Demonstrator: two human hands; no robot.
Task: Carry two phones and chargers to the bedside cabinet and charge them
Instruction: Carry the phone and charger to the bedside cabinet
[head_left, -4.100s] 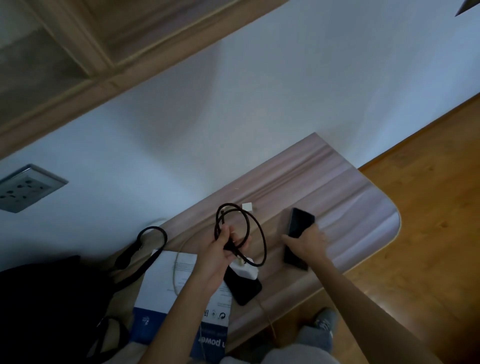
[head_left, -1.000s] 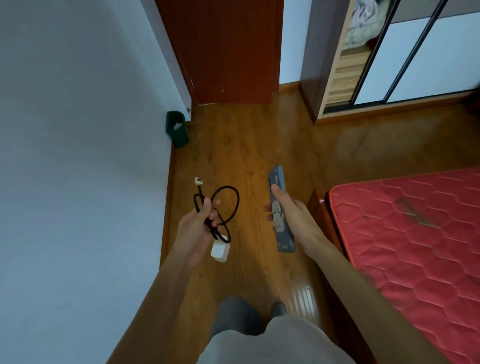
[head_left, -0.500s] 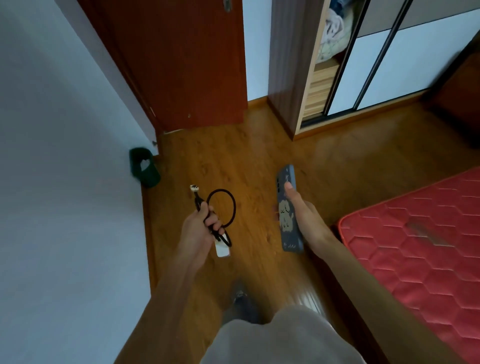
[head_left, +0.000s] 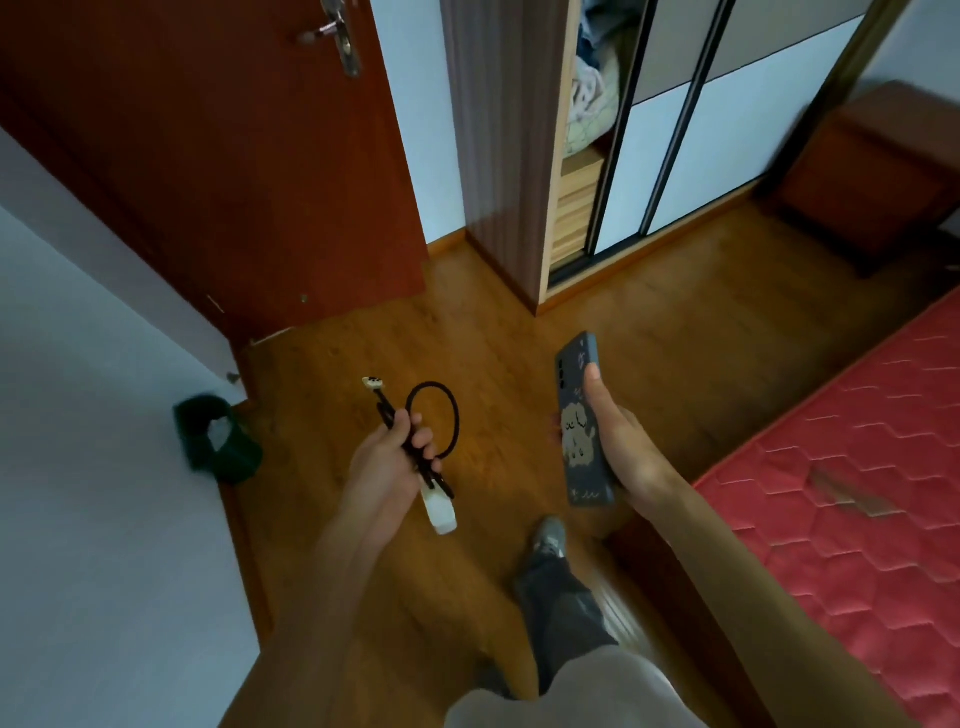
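Observation:
My left hand (head_left: 387, 467) grips a charger: a coiled black cable (head_left: 439, 415) with a small pale plug end sticking up, and a white adapter (head_left: 439, 512) hanging below the fist. My right hand (head_left: 621, 447) holds a phone (head_left: 579, 415) in a dark blue case with a cream cartoon print, its back facing up; whether a second phone lies behind it I cannot tell. Both hands are held out over the wooden floor. A reddish-brown bedside cabinet (head_left: 878, 171) stands at the far right, beyond the bed.
A red quilted mattress (head_left: 852, 499) fills the right side. A wardrobe with sliding doors (head_left: 670, 130) stands ahead, a red-brown door (head_left: 234, 156) to the left. A dark green bin (head_left: 218, 441) sits by the left wall. My foot (head_left: 548, 540) is on the floor.
I left the desk with the charger and phone in hand. Over the last second the view has swung right and forward; the door, wardrobe and now the cabinet come into sight.

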